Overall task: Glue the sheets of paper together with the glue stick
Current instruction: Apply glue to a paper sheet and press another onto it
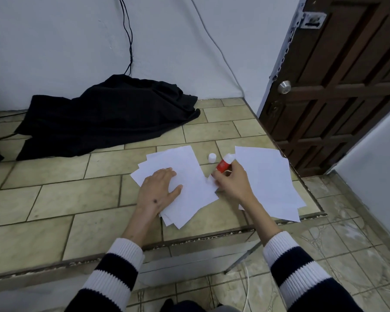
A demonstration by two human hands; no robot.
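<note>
Bare tiles lie open on the raised tiled platform [54,199] left of the fanned paper stack [185,176]. A narrow gap between that stack and the right-hand sheets [270,181] is blocked by the white cap [212,157] at its far end and the glue stick [224,165] just beside it. A black cloth [108,115] fills the far-left ground; the wooden door [338,86] closes off the far right.

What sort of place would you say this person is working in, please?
Probably a plain room in a home, not a workshop. The work surface is a raised tiled ledge in a corner beside a panelled wooden door with a round knob. A dark cloth lies heaped against the painted wall.
</note>
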